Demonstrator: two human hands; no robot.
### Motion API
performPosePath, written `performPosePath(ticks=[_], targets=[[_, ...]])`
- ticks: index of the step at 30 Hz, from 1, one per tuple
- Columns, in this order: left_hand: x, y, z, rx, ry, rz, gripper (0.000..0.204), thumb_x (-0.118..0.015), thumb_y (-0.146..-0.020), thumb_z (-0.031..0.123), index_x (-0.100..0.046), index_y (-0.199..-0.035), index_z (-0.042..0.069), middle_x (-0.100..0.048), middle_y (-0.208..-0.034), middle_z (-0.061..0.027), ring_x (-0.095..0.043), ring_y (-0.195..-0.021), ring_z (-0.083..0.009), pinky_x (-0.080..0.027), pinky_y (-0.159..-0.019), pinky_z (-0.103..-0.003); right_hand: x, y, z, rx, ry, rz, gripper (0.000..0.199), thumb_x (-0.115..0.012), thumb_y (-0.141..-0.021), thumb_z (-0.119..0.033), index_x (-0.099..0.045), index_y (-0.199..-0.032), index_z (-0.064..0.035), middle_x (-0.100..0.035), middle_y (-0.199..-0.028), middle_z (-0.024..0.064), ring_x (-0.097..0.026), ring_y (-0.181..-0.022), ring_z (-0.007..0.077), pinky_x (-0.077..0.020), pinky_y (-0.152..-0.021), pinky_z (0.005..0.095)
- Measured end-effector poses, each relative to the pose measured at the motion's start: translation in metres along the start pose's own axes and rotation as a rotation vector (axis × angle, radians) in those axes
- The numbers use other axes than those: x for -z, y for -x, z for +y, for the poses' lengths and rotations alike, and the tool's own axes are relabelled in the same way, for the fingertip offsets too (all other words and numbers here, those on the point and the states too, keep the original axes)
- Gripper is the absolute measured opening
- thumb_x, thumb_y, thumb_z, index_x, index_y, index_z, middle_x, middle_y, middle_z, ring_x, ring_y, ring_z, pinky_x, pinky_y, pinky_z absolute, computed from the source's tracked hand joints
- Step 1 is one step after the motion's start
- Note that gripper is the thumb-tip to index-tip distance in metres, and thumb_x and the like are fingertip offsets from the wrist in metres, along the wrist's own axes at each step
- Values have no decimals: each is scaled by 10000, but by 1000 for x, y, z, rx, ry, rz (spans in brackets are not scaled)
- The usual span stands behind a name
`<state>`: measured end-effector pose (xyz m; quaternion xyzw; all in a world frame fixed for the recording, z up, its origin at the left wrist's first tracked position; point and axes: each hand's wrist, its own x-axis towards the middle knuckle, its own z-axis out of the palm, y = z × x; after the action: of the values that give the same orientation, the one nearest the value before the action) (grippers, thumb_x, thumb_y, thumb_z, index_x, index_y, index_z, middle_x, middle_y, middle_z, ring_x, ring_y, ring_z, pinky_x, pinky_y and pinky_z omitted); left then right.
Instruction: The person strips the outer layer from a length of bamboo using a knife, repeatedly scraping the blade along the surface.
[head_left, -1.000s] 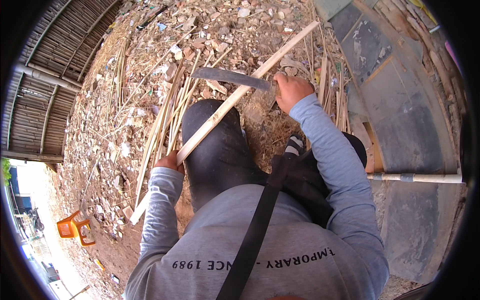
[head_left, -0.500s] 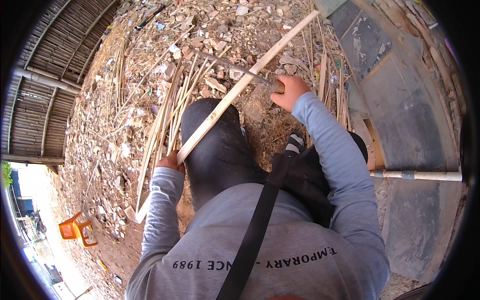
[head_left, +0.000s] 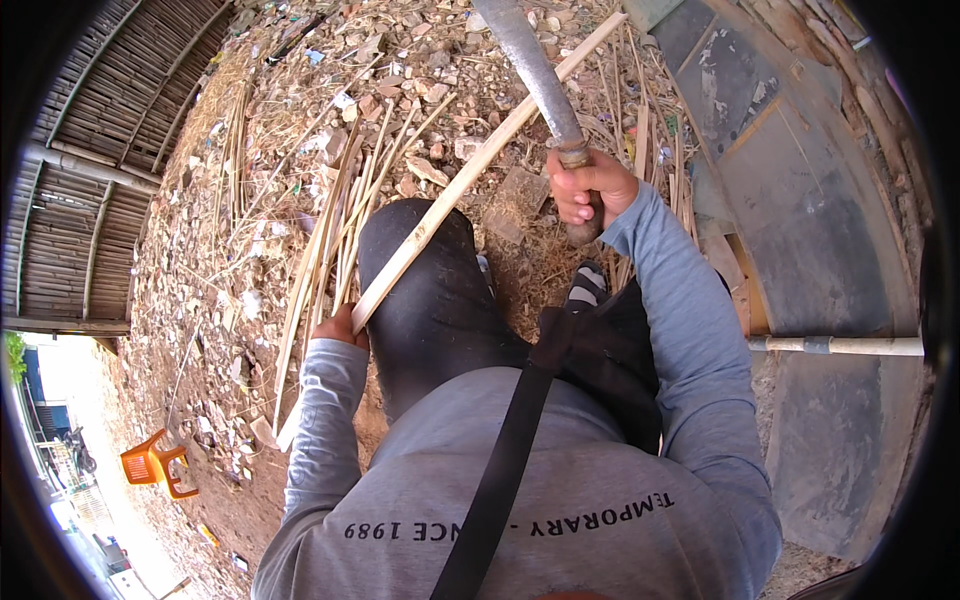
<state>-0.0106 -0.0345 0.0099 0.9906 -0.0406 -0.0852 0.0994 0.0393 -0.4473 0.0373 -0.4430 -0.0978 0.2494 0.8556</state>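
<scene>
A long pale strip of split bamboo (head_left: 425, 230) runs slantwise across my left thigh, from beside my hip up to the far right. My left hand (head_left: 342, 326) is closed round its near part, next to the knee. In my right hand (head_left: 590, 188) is the handle of a machete (head_left: 535, 70), fingers wrapped tight. The broad grey blade points away from me and up to the left, its flat side showing. It crosses the strip in this view; whether the two touch I cannot tell.
Loose bamboo strips (head_left: 325, 225) lie left of my leg, and more strips (head_left: 660, 160) lie beyond my right hand. Stones and litter cover the ground (head_left: 230, 300). Grey panels (head_left: 830, 220) stand along the right. A bamboo wall (head_left: 100, 150) and an orange chair (head_left: 158, 465) are left.
My right hand has turned the machete from lying edge-on across the strip to pointing away with its flat side visible. The left hand and the strip have barely moved.
</scene>
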Motion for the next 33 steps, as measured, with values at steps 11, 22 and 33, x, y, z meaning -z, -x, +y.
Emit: performPosePath(ticks=[11,22,33], targets=[[-5,-4,-7,3,-13,-24,262,-598,-821,147,-602,-1076,84,-662,-810,-230,-653,-775,-410,-533,-709,-478,3,0,-5,90,-30,-7,213,-617,-891,-159,-432,-797,-108,-404,-567,-55,-404,-457,53,-349,-470,240],[-4,-1,-5,5,0,-5,302,-604,-817,149,-601,-1115,99,-665,-814,-222,-656,-778,-406,-537,-724,-473,9,0,-1,106,-38,-51,140,-607,-914,-147,-493,-881,-72,-439,-594,-36,-437,-467,71,-384,-478,258],[-11,-4,-11,-15,-20,3,290,-576,-841,182,-600,-1118,100,-663,-799,-219,-652,-754,-409,-529,-694,-480,7,1,-3,96,-95,-131,138,-597,-925,-156,-491,-885,-77,-439,-591,-36,-435,-464,66,-379,-473,243]])
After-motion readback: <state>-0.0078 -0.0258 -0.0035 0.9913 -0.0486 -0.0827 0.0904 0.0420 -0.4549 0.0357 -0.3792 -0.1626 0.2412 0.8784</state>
